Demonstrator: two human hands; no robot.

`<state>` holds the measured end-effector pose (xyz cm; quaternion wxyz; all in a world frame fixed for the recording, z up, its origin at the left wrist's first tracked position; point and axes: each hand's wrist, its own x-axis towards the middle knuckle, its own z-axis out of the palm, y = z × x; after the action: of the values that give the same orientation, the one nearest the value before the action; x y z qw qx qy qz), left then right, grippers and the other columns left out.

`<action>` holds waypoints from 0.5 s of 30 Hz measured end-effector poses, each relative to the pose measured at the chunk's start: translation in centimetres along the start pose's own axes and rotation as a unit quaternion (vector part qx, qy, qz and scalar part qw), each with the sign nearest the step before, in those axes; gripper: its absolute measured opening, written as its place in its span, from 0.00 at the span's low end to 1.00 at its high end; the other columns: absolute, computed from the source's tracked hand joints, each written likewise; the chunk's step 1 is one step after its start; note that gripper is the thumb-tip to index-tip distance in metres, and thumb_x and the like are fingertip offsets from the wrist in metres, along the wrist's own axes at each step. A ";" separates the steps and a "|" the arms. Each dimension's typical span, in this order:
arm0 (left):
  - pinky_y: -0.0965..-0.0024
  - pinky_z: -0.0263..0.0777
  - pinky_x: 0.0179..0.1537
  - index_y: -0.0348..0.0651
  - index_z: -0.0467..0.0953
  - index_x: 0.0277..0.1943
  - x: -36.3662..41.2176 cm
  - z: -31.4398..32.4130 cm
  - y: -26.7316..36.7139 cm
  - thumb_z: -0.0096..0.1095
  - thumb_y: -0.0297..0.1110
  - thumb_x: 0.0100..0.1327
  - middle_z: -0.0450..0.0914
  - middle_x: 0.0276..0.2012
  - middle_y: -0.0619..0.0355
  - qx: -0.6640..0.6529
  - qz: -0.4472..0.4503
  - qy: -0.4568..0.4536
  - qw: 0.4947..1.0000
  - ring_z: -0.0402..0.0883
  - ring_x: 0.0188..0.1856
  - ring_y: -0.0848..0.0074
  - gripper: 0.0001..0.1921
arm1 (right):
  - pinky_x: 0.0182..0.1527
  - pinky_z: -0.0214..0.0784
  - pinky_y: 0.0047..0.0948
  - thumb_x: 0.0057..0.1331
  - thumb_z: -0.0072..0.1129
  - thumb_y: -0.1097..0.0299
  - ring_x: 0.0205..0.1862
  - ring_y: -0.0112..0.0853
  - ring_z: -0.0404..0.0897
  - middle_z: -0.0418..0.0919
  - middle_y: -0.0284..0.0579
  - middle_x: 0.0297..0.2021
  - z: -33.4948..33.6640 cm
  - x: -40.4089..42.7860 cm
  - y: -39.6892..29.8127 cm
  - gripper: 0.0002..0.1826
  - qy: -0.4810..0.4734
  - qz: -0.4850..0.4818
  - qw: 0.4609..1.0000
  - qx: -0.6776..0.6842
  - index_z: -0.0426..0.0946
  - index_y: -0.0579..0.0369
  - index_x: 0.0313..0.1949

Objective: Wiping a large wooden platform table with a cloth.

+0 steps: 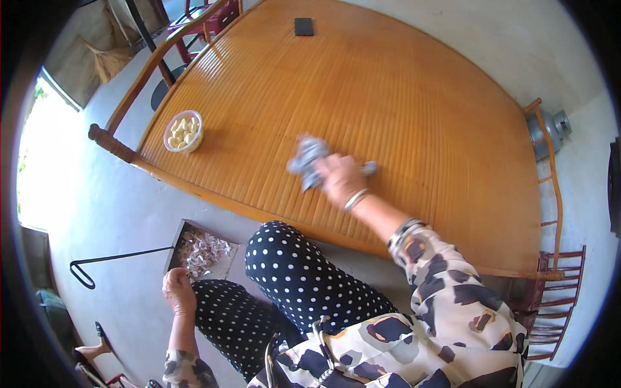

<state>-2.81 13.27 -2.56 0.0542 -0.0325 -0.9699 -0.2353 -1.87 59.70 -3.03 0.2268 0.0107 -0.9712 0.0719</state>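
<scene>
My right hand point(342, 180), with a bracelet at the wrist, presses a crumpled grey cloth point(309, 157) onto the slatted bamboo surface of a bed-like platform point(378, 92). Motion blurs both the hand and the cloth. Down at the lower left, my left hand point(179, 291) is curled into a loose fist beside my left knee, with nothing visible in it. Just beyond that fist, a long-handled dustpan point(178, 232) rests on the floor, holding a heap of papery peelings point(204, 252). A clear plastic tub of peeled garlic cloves point(183, 132) stands near the platform's left corner.
A dark flat rectangular object point(303, 26) lies toward the far edge. Wooden rails point(162, 53) rise at the platform's ends. A grey gas cylinder point(546, 133) and a red wooden chair point(555, 305) are at the right. A straw broom point(109, 60) leans at the upper left.
</scene>
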 end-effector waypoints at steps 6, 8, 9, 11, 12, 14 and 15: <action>0.63 0.68 0.40 0.42 0.74 0.30 -0.2 -0.8 0.6 0.52 0.23 0.53 0.77 0.28 0.54 0.009 -0.008 -0.010 1.000 0.75 0.36 0.61 0.04 | 0.47 0.61 0.41 0.60 0.46 0.63 0.48 0.39 0.67 0.69 0.44 0.45 5.2 6.5 -10.0 0.15 -0.106 -0.120 0.984 0.078 0.76 0.33 0.46; 0.63 0.68 0.41 0.42 0.74 0.30 0.2 -0.8 0.8 0.52 0.22 0.52 0.77 0.28 0.54 0.028 -0.016 -0.027 0.999 0.75 0.36 0.61 0.05 | 0.45 0.63 0.41 0.59 0.49 0.62 0.47 0.39 0.69 0.69 0.44 0.45 6.4 9.8 -8.7 0.15 -0.121 -0.080 0.989 0.042 0.75 0.32 0.47; 0.63 0.68 0.41 0.42 0.74 0.30 0.2 -0.7 0.6 0.52 0.22 0.52 0.77 0.28 0.54 0.033 -0.019 -0.027 0.999 0.75 0.36 0.61 0.05 | 0.44 0.65 0.40 0.58 0.53 0.63 0.45 0.39 0.70 0.69 0.43 0.44 7.1 11.5 -8.0 0.16 -0.129 -0.059 0.990 0.020 0.75 0.32 0.47; 0.63 0.68 0.41 0.42 0.74 0.30 0.3 -0.6 0.2 0.51 0.22 0.52 0.77 0.28 0.54 0.027 -0.005 -0.030 0.999 0.75 0.36 0.61 0.05 | 0.43 0.67 0.41 0.59 0.52 0.63 0.44 0.38 0.71 0.70 0.43 0.43 8.6 14.3 -5.0 0.14 -0.097 0.012 0.995 -0.014 0.75 0.33 0.45; 0.63 0.68 0.41 0.42 0.74 0.30 0.4 -0.5 0.0 0.51 0.22 0.52 0.77 0.28 0.54 0.030 -0.006 -0.031 0.999 0.75 0.36 0.61 0.05 | 0.44 0.67 0.41 0.59 0.50 0.63 0.45 0.39 0.71 0.71 0.44 0.42 8.9 15.6 -3.2 0.13 -0.094 0.061 0.993 -0.029 0.75 0.33 0.44; 0.63 0.69 0.40 0.42 0.74 0.30 0.3 -0.4 -0.3 0.51 0.21 0.52 0.77 0.28 0.54 0.041 -0.018 -0.041 0.998 0.76 0.35 0.62 0.05 | 0.46 0.66 0.43 0.62 0.43 0.60 0.46 0.40 0.72 0.73 0.43 0.43 8.5 17.0 1.7 0.12 -0.083 0.149 0.982 -0.085 0.75 0.33 0.42; 0.63 0.69 0.40 0.42 0.74 0.30 0.2 -0.6 -0.5 0.51 0.21 0.52 0.77 0.28 0.54 0.043 -0.022 -0.040 0.998 0.76 0.35 0.62 0.05 | 0.49 0.65 0.45 0.64 0.38 0.59 0.48 0.41 0.71 0.73 0.41 0.46 7.4 17.0 3.5 0.14 -0.108 0.208 0.967 -0.101 0.74 0.32 0.43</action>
<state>-2.97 12.56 -2.25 0.0114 -0.0185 -0.9809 -0.1931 -20.57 62.34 -2.54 0.1007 -0.2066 -0.9731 0.0180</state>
